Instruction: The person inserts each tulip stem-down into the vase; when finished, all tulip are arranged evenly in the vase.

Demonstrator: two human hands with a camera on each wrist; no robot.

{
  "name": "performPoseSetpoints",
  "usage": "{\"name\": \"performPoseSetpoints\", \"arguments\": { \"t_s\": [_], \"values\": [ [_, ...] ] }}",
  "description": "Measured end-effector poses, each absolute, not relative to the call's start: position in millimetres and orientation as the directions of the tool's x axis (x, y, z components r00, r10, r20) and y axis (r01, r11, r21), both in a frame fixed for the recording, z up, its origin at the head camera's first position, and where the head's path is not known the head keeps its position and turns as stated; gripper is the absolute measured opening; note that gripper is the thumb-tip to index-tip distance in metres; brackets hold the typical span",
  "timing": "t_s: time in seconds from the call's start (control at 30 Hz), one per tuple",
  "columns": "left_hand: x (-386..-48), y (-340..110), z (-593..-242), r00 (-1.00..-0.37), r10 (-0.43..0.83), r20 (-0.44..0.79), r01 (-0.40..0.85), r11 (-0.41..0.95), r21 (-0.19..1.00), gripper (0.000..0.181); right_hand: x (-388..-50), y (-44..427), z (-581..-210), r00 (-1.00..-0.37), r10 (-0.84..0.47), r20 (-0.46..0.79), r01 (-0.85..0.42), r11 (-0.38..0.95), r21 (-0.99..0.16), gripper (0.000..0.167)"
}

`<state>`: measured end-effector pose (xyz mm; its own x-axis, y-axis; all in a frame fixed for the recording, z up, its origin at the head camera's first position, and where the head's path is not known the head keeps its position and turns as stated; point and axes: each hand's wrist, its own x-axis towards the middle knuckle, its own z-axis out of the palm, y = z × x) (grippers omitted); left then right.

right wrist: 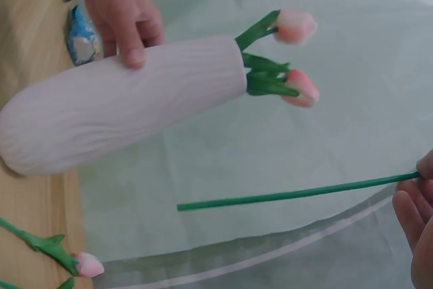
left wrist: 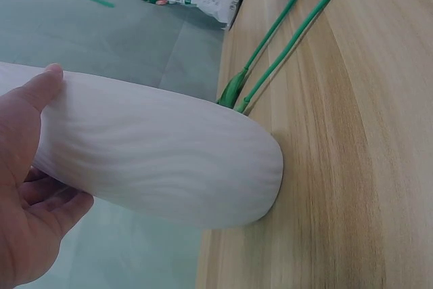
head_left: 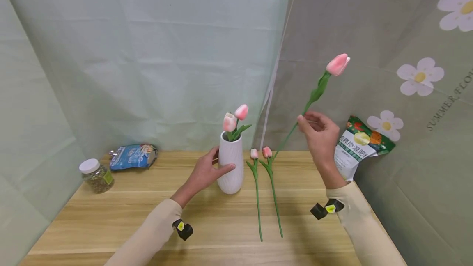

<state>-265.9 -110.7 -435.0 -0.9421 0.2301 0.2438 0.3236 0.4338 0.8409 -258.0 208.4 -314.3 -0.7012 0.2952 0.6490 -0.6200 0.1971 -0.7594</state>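
A white ribbed vase [head_left: 230, 167] stands upright on the wooden table, two pink tulips [head_left: 230, 122] in its mouth. My left hand [head_left: 207, 170] grips it from the left; in the left wrist view, the thumb lies on one side and curled fingers on the other. Raised to the right of the vase, my right hand [head_left: 320, 136] pinches a long-stemmed pink tulip [head_left: 338, 65] by its green stem. That tulip leans, bloom up to the right; the lower stem end [right wrist: 203, 204] hangs free, apart from the vase. Two more tulips [head_left: 258, 192] lie side by side on the table.
At the back left are a white-lidded jar [head_left: 97, 177] and a blue packet [head_left: 134, 157]. A green and white bag [head_left: 356, 147] leans by the right wall, behind my right wrist. Cloth walls [head_left: 192, 60] close off the table's back and sides.
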Motion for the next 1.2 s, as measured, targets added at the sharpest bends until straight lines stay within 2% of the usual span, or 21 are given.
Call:
{"name": "performPoseSetpoints", "arguments": {
  "t_s": [0.3, 0.67, 1.2],
  "values": [
    [-265.7, -110.9, -434.1, -0.941, 0.232, 0.247, 0.327, 0.430, 0.842, 0.081, -256.8, 198.7, -297.4, -0.682, 0.305, 0.664, -0.671, 0.099, -0.735, 0.027],
    [-264.3, -110.2, -433.5, -0.937, 0.234, 0.261, 0.339, 0.418, 0.843, 0.082, -255.7, 188.3, -285.8, -0.625, 0.321, 0.712, -0.748, 0.015, -0.664, 0.019],
    [-264.6, -110.9, -433.0, -0.941, 0.233, 0.245, 0.326, 0.429, 0.843, 0.081, -257.8, 168.5, -275.2, -0.608, 0.359, 0.708, -0.774, -0.070, -0.629, 0.023]
  ]
}}
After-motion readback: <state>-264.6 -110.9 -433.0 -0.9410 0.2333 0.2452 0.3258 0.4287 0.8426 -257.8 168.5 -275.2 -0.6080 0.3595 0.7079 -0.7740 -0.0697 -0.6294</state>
